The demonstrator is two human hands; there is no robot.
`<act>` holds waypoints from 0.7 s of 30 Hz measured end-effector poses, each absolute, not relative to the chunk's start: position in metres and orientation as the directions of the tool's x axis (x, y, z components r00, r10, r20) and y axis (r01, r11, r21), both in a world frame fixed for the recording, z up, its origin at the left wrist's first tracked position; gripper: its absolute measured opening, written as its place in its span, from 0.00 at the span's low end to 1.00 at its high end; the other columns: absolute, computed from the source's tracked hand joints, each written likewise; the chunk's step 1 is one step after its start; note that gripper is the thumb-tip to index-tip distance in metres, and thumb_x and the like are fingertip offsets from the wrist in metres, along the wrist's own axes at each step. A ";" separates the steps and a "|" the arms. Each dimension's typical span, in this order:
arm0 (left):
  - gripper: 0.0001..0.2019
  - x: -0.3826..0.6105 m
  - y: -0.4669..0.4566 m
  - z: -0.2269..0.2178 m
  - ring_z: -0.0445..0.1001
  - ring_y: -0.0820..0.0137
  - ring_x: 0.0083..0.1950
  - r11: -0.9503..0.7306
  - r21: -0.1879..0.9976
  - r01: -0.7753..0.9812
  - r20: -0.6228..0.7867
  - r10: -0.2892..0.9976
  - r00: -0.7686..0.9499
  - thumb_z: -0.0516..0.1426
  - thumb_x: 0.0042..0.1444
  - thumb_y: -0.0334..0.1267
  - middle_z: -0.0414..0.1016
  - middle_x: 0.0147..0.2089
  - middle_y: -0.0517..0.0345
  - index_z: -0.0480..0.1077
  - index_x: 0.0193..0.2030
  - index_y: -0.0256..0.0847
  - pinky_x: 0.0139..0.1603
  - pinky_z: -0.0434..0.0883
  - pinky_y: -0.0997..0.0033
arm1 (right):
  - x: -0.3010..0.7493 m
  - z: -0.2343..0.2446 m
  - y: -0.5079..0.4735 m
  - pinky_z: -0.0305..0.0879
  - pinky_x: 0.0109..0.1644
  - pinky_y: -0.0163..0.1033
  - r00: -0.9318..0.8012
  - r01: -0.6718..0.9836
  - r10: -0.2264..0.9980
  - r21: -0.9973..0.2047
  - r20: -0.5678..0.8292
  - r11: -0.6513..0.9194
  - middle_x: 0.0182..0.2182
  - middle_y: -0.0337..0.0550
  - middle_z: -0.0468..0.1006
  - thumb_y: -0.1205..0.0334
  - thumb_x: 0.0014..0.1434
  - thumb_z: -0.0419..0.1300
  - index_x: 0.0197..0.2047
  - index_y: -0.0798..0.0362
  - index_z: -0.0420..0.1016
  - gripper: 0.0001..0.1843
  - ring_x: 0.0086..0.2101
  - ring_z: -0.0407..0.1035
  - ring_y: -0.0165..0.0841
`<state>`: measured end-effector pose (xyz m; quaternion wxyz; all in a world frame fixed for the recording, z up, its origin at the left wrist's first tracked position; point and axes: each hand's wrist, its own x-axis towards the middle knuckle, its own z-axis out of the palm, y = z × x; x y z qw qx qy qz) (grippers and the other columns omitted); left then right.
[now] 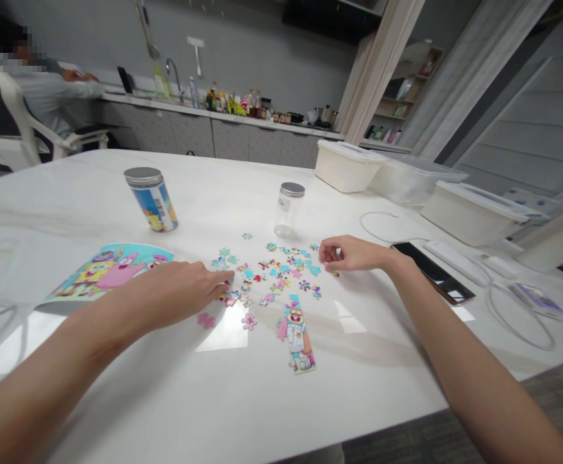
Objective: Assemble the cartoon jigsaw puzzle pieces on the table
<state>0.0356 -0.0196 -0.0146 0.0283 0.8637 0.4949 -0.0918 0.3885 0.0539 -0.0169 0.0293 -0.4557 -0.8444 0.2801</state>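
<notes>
Several loose jigsaw pieces (281,267) lie scattered on the white table (243,399). My left hand (185,290) lies flat over the left edge of the scatter, fingers stretched toward the pieces. My right hand (352,253) rests at the right edge of the scatter, fingers curled in a pinch at a small piece. A joined strip of pieces showing a cartoon figure (298,338) lies nearer to me. A cartoon picture sheet (107,270) lies to the left.
A lidded printed can (152,198) and a clear lidded jar (286,209) stand behind the pieces. White tubs (346,166), a phone (433,272) and cables (518,309) sit at right. Another person (44,90) sits at far left by a kitchen counter.
</notes>
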 end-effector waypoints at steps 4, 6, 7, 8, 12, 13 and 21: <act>0.19 0.038 -0.022 -0.011 0.75 0.61 0.28 -0.465 -0.129 0.876 -0.226 0.874 0.431 0.47 0.66 0.41 0.75 0.30 0.47 0.68 0.61 0.44 0.30 0.65 0.67 | 0.392 -0.020 0.057 0.65 0.35 0.38 -0.580 0.760 0.787 -0.488 -0.212 0.429 0.29 0.41 0.77 0.61 0.51 0.60 0.36 0.53 0.73 0.08 0.29 0.68 0.32; 0.19 0.039 -0.023 -0.009 0.75 0.60 0.30 -0.482 -0.150 0.863 -0.235 0.865 0.443 0.47 0.65 0.34 0.76 0.32 0.46 0.67 0.60 0.41 0.31 0.65 0.67 | 0.392 -0.020 0.058 0.64 0.35 0.38 -0.578 0.762 0.788 -0.483 -0.209 0.431 0.29 0.41 0.77 0.61 0.52 0.60 0.35 0.53 0.73 0.07 0.29 0.68 0.32; 0.19 0.039 -0.024 -0.008 0.75 0.60 0.31 -0.493 -0.162 0.855 -0.244 0.859 0.449 0.46 0.64 0.30 0.76 0.33 0.45 0.68 0.59 0.39 0.31 0.65 0.67 | 0.391 -0.020 0.058 0.64 0.35 0.37 -0.578 0.763 0.790 -0.482 -0.207 0.432 0.29 0.41 0.77 0.61 0.52 0.59 0.35 0.53 0.74 0.07 0.29 0.68 0.32; 0.19 0.039 -0.024 -0.008 0.75 0.60 0.32 -0.505 -0.178 0.845 -0.253 0.853 0.456 0.46 0.62 0.27 0.76 0.33 0.45 0.70 0.56 0.37 0.31 0.65 0.67 | 0.390 -0.021 0.058 0.64 0.34 0.37 -0.575 0.764 0.792 -0.481 -0.206 0.430 0.29 0.41 0.76 0.61 0.52 0.59 0.35 0.53 0.74 0.07 0.29 0.68 0.32; 0.19 0.038 -0.024 -0.009 0.73 0.62 0.28 -0.499 -0.262 0.826 -0.282 0.858 0.429 0.43 0.60 0.21 0.74 0.31 0.46 0.71 0.47 0.35 0.27 0.61 0.68 | 0.384 -0.021 0.057 0.63 0.34 0.37 -0.564 0.767 0.802 -0.485 -0.196 0.420 0.28 0.41 0.76 0.60 0.53 0.59 0.34 0.54 0.75 0.07 0.28 0.67 0.31; 0.19 0.037 -0.024 -0.010 0.74 0.62 0.29 -0.499 -0.271 0.823 -0.281 0.859 0.428 0.43 0.60 0.22 0.74 0.31 0.46 0.71 0.49 0.35 0.27 0.61 0.68 | 0.383 -0.021 0.057 0.63 0.34 0.37 -0.565 0.763 0.803 -0.491 -0.189 0.421 0.28 0.41 0.76 0.60 0.53 0.59 0.34 0.54 0.75 0.07 0.28 0.67 0.31; 0.29 0.045 -0.024 -0.017 0.76 0.60 0.27 -0.465 -0.271 0.843 -0.240 0.880 0.409 0.45 0.56 0.21 0.74 0.28 0.50 0.62 0.65 0.40 0.27 0.66 0.67 | 0.369 -0.028 0.054 0.62 0.34 0.37 -0.549 0.731 0.828 -0.546 -0.116 0.408 0.28 0.41 0.76 0.56 0.56 0.59 0.34 0.53 0.75 0.09 0.28 0.66 0.30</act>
